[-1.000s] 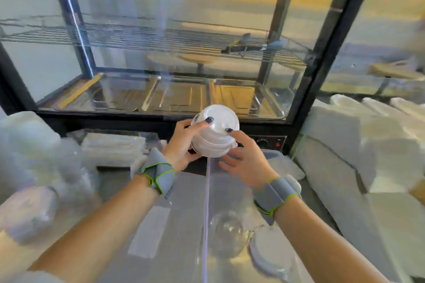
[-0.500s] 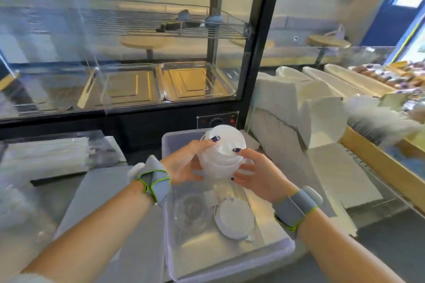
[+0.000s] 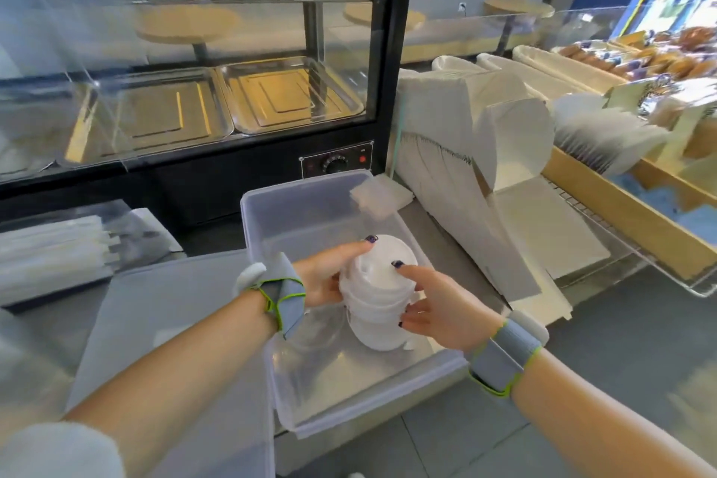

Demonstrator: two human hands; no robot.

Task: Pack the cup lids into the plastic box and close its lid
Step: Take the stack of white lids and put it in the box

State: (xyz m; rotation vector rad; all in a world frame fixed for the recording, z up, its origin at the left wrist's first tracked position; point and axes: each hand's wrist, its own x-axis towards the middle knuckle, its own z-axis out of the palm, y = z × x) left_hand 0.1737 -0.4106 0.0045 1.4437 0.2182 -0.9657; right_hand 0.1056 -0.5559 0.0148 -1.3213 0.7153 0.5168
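A stack of white cup lids is inside the clear plastic box, low over its floor. My left hand grips the stack from the left and my right hand from the right, fingertips on the top lid. I cannot tell whether the stack touches the box floor. A clear round lid lies on the box floor under my left wrist. The box's flat grey lid lies on the counter to the left of the box.
A glass display case with metal trays stands behind the box. Stacks of white paper bags sit right of it, touching its far corner. Wrapped straws lie at the left. A wooden rack of pastries is far right.
Both hands have lowered the lid stack from in front of the display case down into the box. The camera has swung right and down; the white lids seen on the box floor are now hidden.
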